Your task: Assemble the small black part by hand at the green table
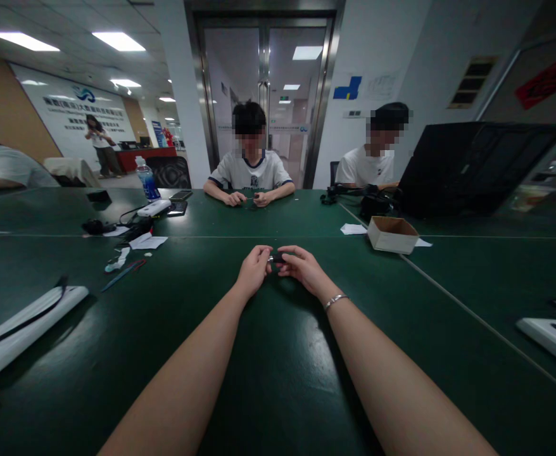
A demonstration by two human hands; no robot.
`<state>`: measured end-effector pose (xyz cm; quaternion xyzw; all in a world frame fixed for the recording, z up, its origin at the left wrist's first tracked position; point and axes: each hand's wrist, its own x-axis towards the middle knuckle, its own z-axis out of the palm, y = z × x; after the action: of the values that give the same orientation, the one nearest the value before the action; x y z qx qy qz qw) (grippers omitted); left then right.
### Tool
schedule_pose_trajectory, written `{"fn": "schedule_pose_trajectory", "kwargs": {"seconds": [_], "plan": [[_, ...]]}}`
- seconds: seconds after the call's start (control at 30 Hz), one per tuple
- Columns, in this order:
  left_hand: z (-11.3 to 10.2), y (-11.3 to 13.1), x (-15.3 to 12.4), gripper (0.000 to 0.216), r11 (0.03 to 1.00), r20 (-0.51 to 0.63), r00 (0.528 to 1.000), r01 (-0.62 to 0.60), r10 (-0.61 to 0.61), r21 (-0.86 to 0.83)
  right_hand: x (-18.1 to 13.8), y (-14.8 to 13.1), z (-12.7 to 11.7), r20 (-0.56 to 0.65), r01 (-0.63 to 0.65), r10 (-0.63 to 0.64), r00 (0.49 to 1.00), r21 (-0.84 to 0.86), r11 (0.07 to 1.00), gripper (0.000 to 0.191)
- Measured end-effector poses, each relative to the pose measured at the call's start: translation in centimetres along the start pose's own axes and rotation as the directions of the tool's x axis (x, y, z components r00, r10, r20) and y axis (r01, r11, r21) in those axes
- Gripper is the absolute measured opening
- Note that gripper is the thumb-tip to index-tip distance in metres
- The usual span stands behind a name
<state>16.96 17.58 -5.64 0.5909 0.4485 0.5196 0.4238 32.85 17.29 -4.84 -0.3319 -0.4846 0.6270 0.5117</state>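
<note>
At frame centre, the left hand (254,269) and right hand (301,266) meet over the green surface (278,367), fingers (285,252) pinching a small dark object (277,258). A cardboard box (392,234) sits right of centre.

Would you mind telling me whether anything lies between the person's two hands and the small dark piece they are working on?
Nothing visible does: the left hand and right hand both pinch the small dark piece directly.

Dark green table (278,380) spans the room. Glass double door (265,95) in a steel frame behind. White walls; ceiling light panels (119,41) lit. Red counter (145,155) far left.
</note>
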Motion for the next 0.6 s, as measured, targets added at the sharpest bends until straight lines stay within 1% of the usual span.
{"fn": "schedule_pose_trajectory", "kwargs": {"seconds": [0.1,0.23,0.37,0.5,0.6], "plan": [[0.01,-0.16,0.12,0.029,1.0,-0.023,1.0,-0.014,0.014,0.021,-0.02,0.0,0.0,-0.006,0.004,-0.004,1.0,0.002,1.0,0.017],[-0.01,-0.2,0.15,0.031,1.0,0.005,1.0,0.026,-0.026,-0.014,-0.05,-0.01,-0.01,0.004,0.002,-0.002,1.0,-0.004,1.0,0.017],[0.01,-0.11,0.07,0.029,1.0,-0.015,1.0,0.008,-0.008,0.0,-0.09,0.01,-0.03,0.0,0.01,-0.01,1.0,-0.01,1.0,0.018],[0.03,-0.17,0.08,0.029,1.0,0.015,1.0,0.026,-0.025,-0.017,-0.09,0.03,-0.02,0.009,0.007,-0.007,1.0,-0.007,1.0,0.018],[0.03,-0.27,0.12,0.028,1.0,0.005,1.0,0.017,-0.017,-0.002,-0.04,0.05,-0.06,0.01,0.013,-0.013,1.0,-0.006,1.0,0.018]]}}
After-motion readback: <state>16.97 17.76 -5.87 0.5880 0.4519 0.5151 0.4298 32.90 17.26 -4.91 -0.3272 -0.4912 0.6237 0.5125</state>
